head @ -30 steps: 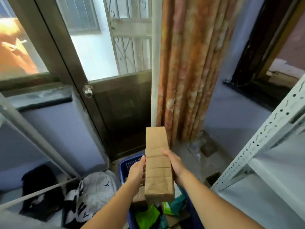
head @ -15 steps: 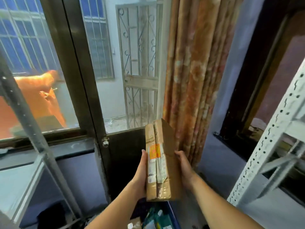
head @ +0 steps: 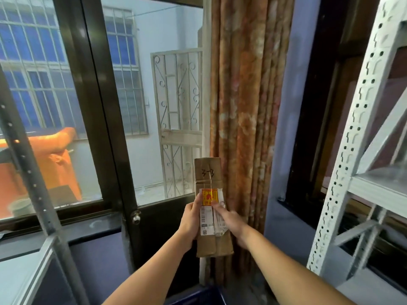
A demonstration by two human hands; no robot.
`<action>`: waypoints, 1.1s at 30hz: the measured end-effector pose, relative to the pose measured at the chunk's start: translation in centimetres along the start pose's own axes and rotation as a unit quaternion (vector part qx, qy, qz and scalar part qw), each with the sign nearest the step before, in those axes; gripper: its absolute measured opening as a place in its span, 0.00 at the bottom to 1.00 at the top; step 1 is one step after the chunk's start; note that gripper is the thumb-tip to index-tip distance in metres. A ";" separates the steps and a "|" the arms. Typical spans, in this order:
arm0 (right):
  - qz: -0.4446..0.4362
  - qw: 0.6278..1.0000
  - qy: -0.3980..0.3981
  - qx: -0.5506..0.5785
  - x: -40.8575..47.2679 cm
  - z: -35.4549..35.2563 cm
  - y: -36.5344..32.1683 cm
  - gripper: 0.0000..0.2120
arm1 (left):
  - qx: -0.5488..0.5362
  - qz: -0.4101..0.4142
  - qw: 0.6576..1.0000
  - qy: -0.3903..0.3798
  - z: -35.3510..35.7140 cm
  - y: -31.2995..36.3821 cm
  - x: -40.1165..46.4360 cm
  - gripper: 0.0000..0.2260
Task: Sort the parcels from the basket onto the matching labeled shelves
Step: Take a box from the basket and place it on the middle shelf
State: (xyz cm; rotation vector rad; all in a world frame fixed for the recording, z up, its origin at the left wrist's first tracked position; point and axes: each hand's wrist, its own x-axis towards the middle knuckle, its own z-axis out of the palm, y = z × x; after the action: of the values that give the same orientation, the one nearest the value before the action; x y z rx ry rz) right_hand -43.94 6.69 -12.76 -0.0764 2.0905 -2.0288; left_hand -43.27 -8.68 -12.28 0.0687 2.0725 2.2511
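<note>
A long brown cardboard parcel (head: 208, 172) stands upright in front of me, held in both hands. Black handwriting sits near its top, and a white shipping label with an orange-and-yellow sticker faces me. My left hand (head: 190, 219) grips its left edge, thumb on the label. My right hand (head: 229, 223) grips the right edge, fingers curled over the label. Only the blue rim of the basket (head: 198, 298) shows at the bottom edge; its contents are out of view.
A white perforated metal shelf rack (head: 343, 161) stands at the right. A grey rack post (head: 33, 183) and its shelf are at the left. Ahead are a dark-framed glass door (head: 114, 128) and an orange patterned curtain (head: 244, 106).
The parcel has come up out of the basket and turned so its labelled face points at me. My view has tilted upward, and the basket has dropped nearly out of frame.
</note>
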 end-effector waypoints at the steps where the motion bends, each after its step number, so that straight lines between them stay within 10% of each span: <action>1: -0.008 1.000 0.011 0.010 0.2 0.0 0.1 0.46 | -0.004 -0.002 1.000 0.006 0.1 -0.3 0.5 0.40; 14: -0.082 0.995 0.058 0.021 0.0 -1.7 -1.0 0.31 | -0.020 0.005 1.000 -0.005 1.2 -1.5 4.2 0.45; 22: -0.071 0.978 0.198 -0.003 -5.4 -3.4 -0.3 0.36 | 0.001 0.019 0.985 -0.171 4.9 0.5 2.0 0.33; 26: -0.101 0.951 0.292 0.003 -11.1 -3.2 -0.5 0.16 | 0.020 0.019 0.967 -0.255 7.8 1.2 -0.8 0.25; 33: -0.075 0.897 0.435 -0.023 -23.0 -4.2 0.6 0.24 | 0.015 -0.002 0.918 -0.397 14.4 1.1 -8.3 0.25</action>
State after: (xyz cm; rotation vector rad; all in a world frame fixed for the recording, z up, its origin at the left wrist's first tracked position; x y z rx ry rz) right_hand -22.33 15.27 -10.37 0.8432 2.6694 -2.3713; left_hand -33.74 4.77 -9.78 0.8233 1.6302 1.7332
